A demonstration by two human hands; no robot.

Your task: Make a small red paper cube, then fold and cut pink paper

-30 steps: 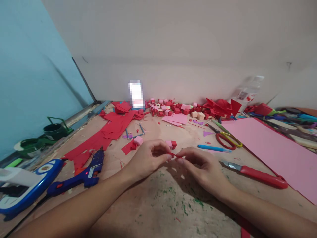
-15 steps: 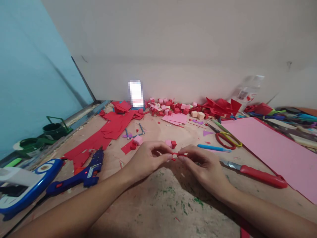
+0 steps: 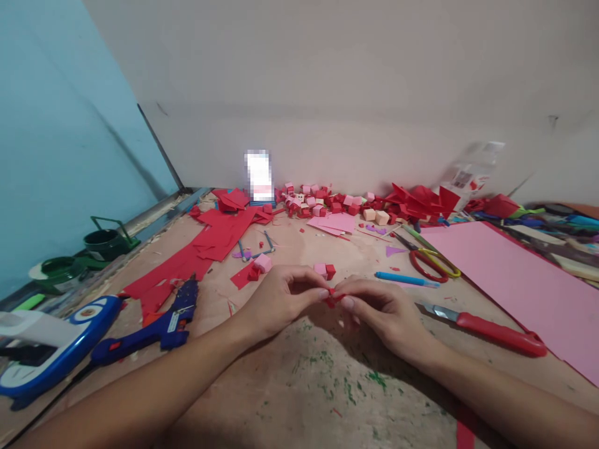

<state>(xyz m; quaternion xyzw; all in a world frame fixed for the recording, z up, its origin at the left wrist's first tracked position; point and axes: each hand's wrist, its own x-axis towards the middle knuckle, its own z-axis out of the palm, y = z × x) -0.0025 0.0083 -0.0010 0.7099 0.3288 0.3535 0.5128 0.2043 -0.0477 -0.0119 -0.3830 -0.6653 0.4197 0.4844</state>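
Between my fingertips, above the middle of the worktable [image 3: 290, 380], is a small piece of red paper [image 3: 332, 298], partly hidden by the fingers. My left hand [image 3: 285, 298] pinches its left side with thumb and forefinger. From the right, my right hand [image 3: 384, 312] pinches the other side, its fingers curled. Just beyond the hands sit a pink cube [image 3: 321, 270] and a red cube [image 3: 331, 272], side by side. Near my left hand, another pink cube [image 3: 262, 263] rests by a flat red scrap [image 3: 241, 277].
On the left lie a blue glue gun [image 3: 171, 321] and red sheets [image 3: 219, 234]. To the right are a red-handled utility knife [image 3: 500, 333], a blue pen [image 3: 406, 279], scissors [image 3: 428, 265] and pink sheets [image 3: 519, 268]. A lit phone [image 3: 259, 176] stands behind, beside several small cubes [image 3: 337, 207].
The red piece between my fingertips has turned and now looks wider and more folded. My right fingers have shifted slightly around it. The whole view has moved a little.
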